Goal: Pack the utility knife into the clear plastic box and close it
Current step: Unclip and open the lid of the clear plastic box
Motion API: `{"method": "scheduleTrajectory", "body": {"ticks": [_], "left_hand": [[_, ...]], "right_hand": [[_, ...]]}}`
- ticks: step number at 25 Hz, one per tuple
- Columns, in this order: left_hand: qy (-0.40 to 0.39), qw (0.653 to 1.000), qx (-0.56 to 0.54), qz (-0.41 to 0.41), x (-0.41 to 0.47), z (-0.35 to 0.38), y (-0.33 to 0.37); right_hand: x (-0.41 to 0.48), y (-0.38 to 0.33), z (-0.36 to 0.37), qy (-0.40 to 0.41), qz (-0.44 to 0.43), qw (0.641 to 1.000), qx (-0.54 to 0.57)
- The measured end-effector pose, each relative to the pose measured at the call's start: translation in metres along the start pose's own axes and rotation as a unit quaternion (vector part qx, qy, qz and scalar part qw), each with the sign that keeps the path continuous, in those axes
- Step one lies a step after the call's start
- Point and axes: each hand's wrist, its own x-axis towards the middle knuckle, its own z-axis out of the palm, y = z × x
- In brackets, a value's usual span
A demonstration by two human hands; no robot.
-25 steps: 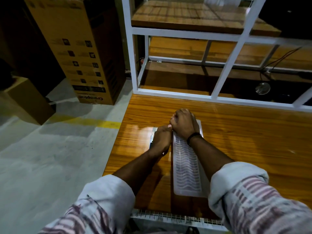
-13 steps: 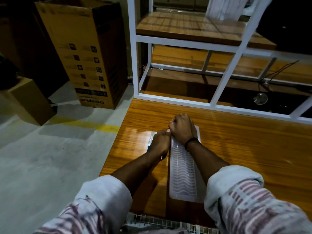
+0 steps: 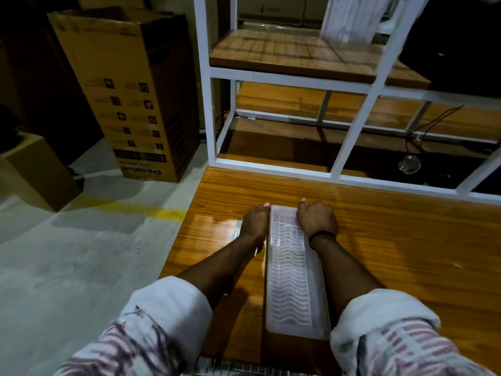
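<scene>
Left hand (image 3: 254, 222) and right hand (image 3: 317, 218) flank box (image 3: 294, 280)

Both forearms are bare below sleeves rolled up near the elbow into thick, pale cuffs. The left sleeve (image 3: 151, 329) and the right sleeve (image 3: 393, 335) are of a light fabric printed with blurred dark reddish-brown stripes or checks above the plain turned-back cuffs. A thin black band (image 3: 321, 235) circles the wrist just behind the right hand (image 3: 317, 218); the left hand (image 3: 254, 221) wears nothing.
</scene>
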Motion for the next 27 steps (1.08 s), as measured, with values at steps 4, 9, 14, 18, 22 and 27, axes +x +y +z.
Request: {"method": "scheduleTrajectory", "body": {"ticks": [4, 9, 14, 18, 22, 27], "left_hand": [[-0.020, 0.999, -0.024, 0.012, 0.003, 0.001, -0.006], [-0.040, 0.999, -0.008, 0.029, 0.008, 0.001, -0.009], [-0.063, 0.996, 0.030, 0.054, 0.009, -0.002, -0.010], [-0.063, 0.995, 0.024, 0.079, 0.006, -0.002, -0.010], [-0.047, 0.994, 0.052, 0.087, 0.001, 0.002, -0.014], [-0.053, 0.997, -0.044, 0.034, 0.009, 0.003, -0.025]], "right_hand": [[0.000, -0.002, 0.006, 0.019, -0.009, 1.000, 0.019], [-0.001, -0.001, 0.005, 0.065, -0.027, 0.997, 0.022], [-0.001, 0.000, 0.006, 0.080, -0.055, 0.994, 0.040], [0.001, 0.003, 0.009, 0.056, -0.062, 0.995, 0.057], [0.000, 0.002, 0.008, 0.045, -0.066, 0.995, 0.054], [-0.005, 0.000, 0.006, 0.040, -0.180, 0.981, -0.061]]}}
